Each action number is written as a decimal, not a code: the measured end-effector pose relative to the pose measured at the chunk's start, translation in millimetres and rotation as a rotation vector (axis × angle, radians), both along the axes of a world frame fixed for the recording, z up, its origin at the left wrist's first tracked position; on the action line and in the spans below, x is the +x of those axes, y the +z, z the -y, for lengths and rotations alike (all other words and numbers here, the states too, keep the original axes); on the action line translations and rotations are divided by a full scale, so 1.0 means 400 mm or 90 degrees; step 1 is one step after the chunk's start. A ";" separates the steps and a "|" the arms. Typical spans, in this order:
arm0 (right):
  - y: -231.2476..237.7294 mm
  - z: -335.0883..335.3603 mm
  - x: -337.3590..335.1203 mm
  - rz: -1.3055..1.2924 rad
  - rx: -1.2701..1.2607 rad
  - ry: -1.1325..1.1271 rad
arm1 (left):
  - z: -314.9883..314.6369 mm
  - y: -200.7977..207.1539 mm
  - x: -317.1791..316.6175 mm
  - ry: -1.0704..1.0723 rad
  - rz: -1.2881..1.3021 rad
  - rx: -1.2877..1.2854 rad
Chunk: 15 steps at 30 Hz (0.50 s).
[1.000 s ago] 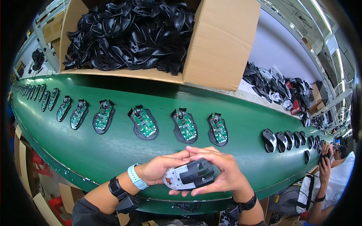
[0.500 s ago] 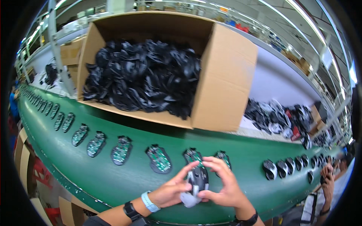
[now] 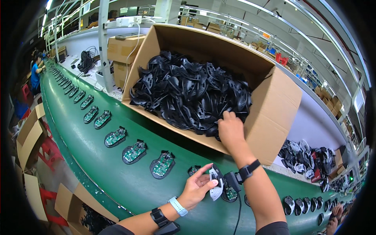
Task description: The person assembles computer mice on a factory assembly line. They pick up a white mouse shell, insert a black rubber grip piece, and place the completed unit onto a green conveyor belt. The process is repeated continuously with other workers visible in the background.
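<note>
Far left, along the curved green conveyor belt [image 3: 98, 168], a row of black mouse base plates carrying green circuit boards [image 3: 134, 152] runs back toward a distant seated person in a blue top [image 3: 36, 72]. All of these lie well apart from either hand; the nearest base with a board [image 3: 162, 165] sits just left of the left fingertips.

Left hand [image 3: 195, 187]: palm up, fingers spread and only lightly curled, index finger extended toward the upper right. It steadies a partly assembled computer mouse with a white-grey shell [image 3: 214, 185], which rests against the fingertips on their right side, tilted on edge on the belt. Contact is plain, but a full grasp cannot be confirmed. A pale blue band and a black strap sit on the wrist.

Just right of those fingertips, another green board in its black base [image 3: 230, 192] lies flat on the belt, partly under the right forearm.

Right hand [image 3: 230, 129]: reaching up into the large open brown cardboard box [image 3: 274, 113], fingers bent down into the heap of black plastic mouse top shells [image 3: 188, 94]. The fingertips are buried among the shells; whether they have closed on one cannot be told. A black wrist device is strapped below the hand.

Further right, finished black mice [image 3: 297, 203] line the belt.
</note>
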State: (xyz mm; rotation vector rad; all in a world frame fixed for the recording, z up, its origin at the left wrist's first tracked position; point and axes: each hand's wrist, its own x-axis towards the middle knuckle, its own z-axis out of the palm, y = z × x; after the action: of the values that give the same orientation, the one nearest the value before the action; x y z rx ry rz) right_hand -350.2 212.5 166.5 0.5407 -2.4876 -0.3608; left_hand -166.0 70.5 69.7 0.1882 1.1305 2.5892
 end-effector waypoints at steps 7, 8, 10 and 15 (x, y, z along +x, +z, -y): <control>0.048 -0.013 0.074 -0.017 -0.049 0.147 | 0.009 -0.011 -0.003 0.078 -0.001 -0.007; 0.013 -0.009 0.050 -0.016 0.015 0.078 | 0.006 -0.010 0.000 0.078 0.009 -0.016; -0.012 0.013 0.017 0.058 0.059 -0.034 | -0.002 -0.010 -0.001 0.065 0.014 -0.023; -0.009 0.006 0.020 0.007 0.046 -0.049 | -0.007 -0.048 -0.011 0.063 -0.001 -0.035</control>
State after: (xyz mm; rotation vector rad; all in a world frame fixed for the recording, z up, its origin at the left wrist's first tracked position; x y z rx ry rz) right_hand -342.2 210.0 163.0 0.4781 -2.5180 -0.4794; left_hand -170.3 73.2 50.5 0.1249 1.2385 2.6396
